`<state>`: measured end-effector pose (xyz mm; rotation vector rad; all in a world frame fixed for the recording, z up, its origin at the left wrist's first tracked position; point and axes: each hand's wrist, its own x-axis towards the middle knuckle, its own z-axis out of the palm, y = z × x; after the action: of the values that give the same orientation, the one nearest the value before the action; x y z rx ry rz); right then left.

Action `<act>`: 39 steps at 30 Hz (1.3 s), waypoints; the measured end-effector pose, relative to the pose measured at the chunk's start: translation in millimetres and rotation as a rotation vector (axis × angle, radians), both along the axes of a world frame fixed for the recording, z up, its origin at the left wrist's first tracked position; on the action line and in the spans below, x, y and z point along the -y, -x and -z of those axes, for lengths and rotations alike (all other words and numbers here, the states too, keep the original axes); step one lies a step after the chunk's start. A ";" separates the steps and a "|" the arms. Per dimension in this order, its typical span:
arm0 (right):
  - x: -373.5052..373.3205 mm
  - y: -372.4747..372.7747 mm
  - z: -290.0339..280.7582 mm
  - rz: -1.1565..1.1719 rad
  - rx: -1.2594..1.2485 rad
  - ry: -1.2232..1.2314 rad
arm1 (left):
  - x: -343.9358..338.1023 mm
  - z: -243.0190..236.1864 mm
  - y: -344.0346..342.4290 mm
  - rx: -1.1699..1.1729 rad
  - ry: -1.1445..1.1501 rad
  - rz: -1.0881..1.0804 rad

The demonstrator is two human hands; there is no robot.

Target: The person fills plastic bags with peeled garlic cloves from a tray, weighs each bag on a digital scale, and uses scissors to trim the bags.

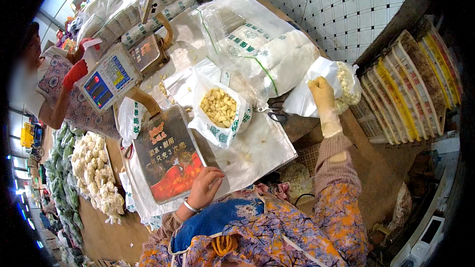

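Observation:
My left hand (206, 188), bare with a bracelet at the wrist, rests by the near right corner of the scale's dark printed platform (166, 155). Its fingers are loosely bent and hold nothing. Out to the right, my gloved right hand (322, 94) is closed on a white plastic bag (307, 89). Beside that hand, clear plastic holds pale garlic (346, 86). An open white bag (217, 136) of peeled garlic cloves (217, 108) stands on the table right of the platform. Black-handled scissors (276, 115) lie between it and my right hand.
Large wrapped white packs (267, 52) fill the table's far side. The scale's display (110, 76) rises at left, with a second scale (146, 52) behind it. A co-worker in red gloves (75, 74) stands far left. Stacked crates (403, 86) stand at right; garlic bundles (96, 173) lie on the left floor.

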<state>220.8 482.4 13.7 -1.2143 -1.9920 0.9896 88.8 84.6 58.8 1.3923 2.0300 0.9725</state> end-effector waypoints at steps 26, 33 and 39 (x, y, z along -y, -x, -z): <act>293.4 135.8 -124.0 -0.988 -0.185 0.454 | 81.0 -34.1 82.9 0.800 -0.502 -0.498; 323.1 169.0 -72.7 -0.942 -0.095 0.745 | 114.5 -15.6 90.5 0.315 -0.384 -0.505; 316.6 170.1 -81.1 -0.909 -0.169 0.810 | 133.5 -5.5 103.3 0.410 -0.471 -0.640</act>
<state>50.7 165.9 94.7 -0.4418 -2.0561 2.4109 -14.5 -48.9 64.3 0.6207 2.0157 1.9267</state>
